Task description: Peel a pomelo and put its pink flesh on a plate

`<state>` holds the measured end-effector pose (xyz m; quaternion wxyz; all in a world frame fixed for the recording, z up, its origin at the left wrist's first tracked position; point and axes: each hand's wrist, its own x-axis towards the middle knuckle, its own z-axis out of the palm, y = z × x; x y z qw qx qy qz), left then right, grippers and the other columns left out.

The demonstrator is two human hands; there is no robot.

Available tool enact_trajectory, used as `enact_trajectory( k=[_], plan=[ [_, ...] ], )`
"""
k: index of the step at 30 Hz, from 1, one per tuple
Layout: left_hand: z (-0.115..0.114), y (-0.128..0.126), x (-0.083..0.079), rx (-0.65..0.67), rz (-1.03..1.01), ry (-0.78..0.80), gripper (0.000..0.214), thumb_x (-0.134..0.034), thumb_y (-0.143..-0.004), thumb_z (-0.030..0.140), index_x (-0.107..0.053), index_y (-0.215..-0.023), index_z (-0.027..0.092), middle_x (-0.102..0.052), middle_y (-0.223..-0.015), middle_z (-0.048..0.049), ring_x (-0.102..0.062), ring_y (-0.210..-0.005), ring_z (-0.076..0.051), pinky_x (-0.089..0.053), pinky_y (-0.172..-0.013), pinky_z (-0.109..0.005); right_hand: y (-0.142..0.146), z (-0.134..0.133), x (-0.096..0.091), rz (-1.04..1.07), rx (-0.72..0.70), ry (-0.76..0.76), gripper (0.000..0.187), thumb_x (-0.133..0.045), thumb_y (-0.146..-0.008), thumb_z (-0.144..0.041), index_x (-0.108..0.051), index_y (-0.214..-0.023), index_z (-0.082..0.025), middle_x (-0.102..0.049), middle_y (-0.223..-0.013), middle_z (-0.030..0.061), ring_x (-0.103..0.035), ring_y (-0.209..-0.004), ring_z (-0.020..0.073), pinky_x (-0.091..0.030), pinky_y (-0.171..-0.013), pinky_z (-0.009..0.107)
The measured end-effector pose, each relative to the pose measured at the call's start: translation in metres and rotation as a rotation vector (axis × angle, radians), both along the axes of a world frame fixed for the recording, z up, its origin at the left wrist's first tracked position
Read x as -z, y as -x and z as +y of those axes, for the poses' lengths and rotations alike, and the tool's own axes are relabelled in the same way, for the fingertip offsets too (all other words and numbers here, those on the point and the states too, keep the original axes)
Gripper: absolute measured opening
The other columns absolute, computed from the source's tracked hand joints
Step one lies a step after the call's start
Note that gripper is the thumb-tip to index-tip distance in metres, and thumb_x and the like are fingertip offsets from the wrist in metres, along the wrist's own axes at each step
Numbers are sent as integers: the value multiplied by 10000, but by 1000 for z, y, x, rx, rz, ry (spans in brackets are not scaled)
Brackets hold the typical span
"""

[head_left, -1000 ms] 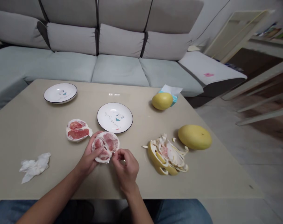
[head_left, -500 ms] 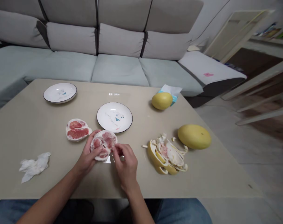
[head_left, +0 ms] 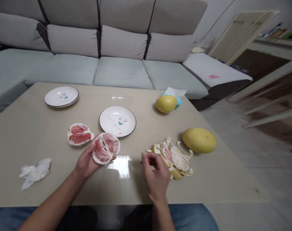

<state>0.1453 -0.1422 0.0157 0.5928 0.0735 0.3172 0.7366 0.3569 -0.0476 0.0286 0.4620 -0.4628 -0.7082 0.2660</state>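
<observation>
In my left hand (head_left: 88,162) rests a peeled pomelo half (head_left: 106,148), its pink flesh and white membranes turned upward, just in front of the near plate. My right hand (head_left: 156,173) is apart from the fruit, thumb and fingertips pinched together at the left side of the peel pile (head_left: 178,157); whatever they hold, if anything, is too small to make out. Another peeled pomelo piece (head_left: 79,134), with red flesh exposed, lies on the table left of my left hand.
A white plate (head_left: 112,126) stands beyond the held fruit, another plate (head_left: 60,98) at the far left. Two whole yellow pomelos (head_left: 199,140) sit on the right, the farther one against a blue tissue pack (head_left: 179,102). Crumpled tissue (head_left: 37,171) lies at the near left of the table (head_left: 71,192).
My right hand has left the pomelo half and moved right to the peel pile, fingers still pinched. My left hand keeps hold of the half, now tilted slightly differently.
</observation>
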Motion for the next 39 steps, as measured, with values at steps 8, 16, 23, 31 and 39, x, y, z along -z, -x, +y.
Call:
enact_trajectory(
  k=[8,16,23,31,39],
  plan=[
    [1,2,1,63,-77,-58,510,-483,-922,509,-521,-1379,286,-565,-1421,-104,-502,-1306,-389,-422,-999,-673,-82,45,-13,-319,298,-138,372,-529,-900,-460,-755,-994,-180,-760,-947,100,-678,-721,223,-494,-688,319],
    [0,-5,-5,51,20,-80,513,-569,-895,432,-502,-1386,303,-532,-1435,-90,-514,-1279,-371,-458,-990,-637,-103,43,-7,-456,467,-85,383,-555,-827,-549,-610,-672,-202,-607,-636,32,-553,-575,192,-377,-558,299],
    [-4,-6,-4,86,140,-73,625,-735,-792,258,-491,-1358,359,-555,-1341,-69,-577,-1176,-323,-537,-936,-557,-115,53,-2,-484,405,-207,238,-517,-817,-356,-665,-867,-176,-628,-734,44,-594,-661,206,-422,-657,314],
    [-4,-5,1,96,145,-139,579,-719,-811,241,-507,-1337,358,-535,-1304,-65,-598,-1082,-287,-582,-864,-530,-109,56,-5,-554,443,-235,246,-531,-797,-397,-560,-653,-199,-577,-628,33,-549,-602,198,-371,-603,309],
    [-4,-4,4,121,69,-146,429,-631,-885,327,-550,-1306,306,-566,-1320,-72,-598,-1128,-302,-567,-899,-523,-106,56,-5,-549,406,-232,390,-510,-855,-442,-700,-1006,-137,-709,-789,82,-586,-596,210,-416,-667,337]
  ],
)
